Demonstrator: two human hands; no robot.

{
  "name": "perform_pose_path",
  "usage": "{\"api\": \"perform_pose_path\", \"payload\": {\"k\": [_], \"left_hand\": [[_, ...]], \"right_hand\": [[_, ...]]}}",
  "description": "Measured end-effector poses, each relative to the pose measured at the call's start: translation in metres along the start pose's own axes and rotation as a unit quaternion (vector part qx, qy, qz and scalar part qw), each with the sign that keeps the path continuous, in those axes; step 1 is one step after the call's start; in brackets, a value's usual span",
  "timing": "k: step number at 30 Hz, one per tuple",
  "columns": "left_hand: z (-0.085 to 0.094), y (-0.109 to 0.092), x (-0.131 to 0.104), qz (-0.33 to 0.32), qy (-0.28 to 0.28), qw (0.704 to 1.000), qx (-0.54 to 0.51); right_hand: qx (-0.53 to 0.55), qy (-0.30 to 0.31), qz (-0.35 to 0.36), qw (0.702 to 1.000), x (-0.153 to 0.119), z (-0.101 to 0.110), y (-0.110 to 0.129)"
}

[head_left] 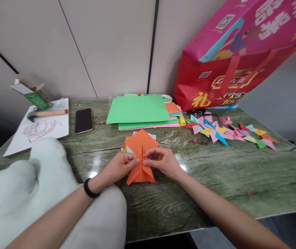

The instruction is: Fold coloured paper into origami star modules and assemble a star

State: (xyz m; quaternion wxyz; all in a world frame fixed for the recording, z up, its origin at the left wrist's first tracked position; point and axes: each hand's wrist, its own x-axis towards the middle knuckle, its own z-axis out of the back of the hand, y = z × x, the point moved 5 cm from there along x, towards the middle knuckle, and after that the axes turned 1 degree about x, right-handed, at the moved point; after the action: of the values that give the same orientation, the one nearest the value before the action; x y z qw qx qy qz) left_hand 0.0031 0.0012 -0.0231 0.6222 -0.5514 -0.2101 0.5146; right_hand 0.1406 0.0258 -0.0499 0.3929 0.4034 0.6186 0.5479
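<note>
An orange paper (141,174), partly folded, with flared lower corners and a slit up its middle, is between my two hands near the table's centre. My left hand (119,166) pinches its left side, thumb on the paper near the centre crease. From the right, my right hand (162,160) grips the other side with thumb and forefinger. Both hands are closed on it. Beneath and behind its upper part, edges of small coloured sheets (124,148) show; how many there are is hidden.
Green sheets (139,109) lie behind, with folded paper pieces (212,129) and a red bag (189,83) at right. A phone (84,120), a hammer (51,112), beads (40,128) and a green box (39,100) are at left. A pale plush (52,169) fills the lower left.
</note>
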Motion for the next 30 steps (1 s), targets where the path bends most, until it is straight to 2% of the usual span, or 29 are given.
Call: {"api": "perform_pose_path", "payload": {"k": [10,18,30], "left_hand": [[-0.0002,-0.0030,-0.0001,0.005,0.017,1.000,0.019],[-0.0014,0.0029,0.0018,0.014,0.029,0.999,0.005],[-0.0029,0.0052,0.0005,-0.012,0.053,0.998,0.015]], "right_hand": [[-0.005,-0.008,0.015,1.000,-0.0013,-0.0011,0.0011],[-0.022,-0.007,0.026,0.999,-0.0030,-0.0048,0.0052],[-0.015,-0.002,0.035,0.999,-0.0011,-0.0021,0.0068]]}}
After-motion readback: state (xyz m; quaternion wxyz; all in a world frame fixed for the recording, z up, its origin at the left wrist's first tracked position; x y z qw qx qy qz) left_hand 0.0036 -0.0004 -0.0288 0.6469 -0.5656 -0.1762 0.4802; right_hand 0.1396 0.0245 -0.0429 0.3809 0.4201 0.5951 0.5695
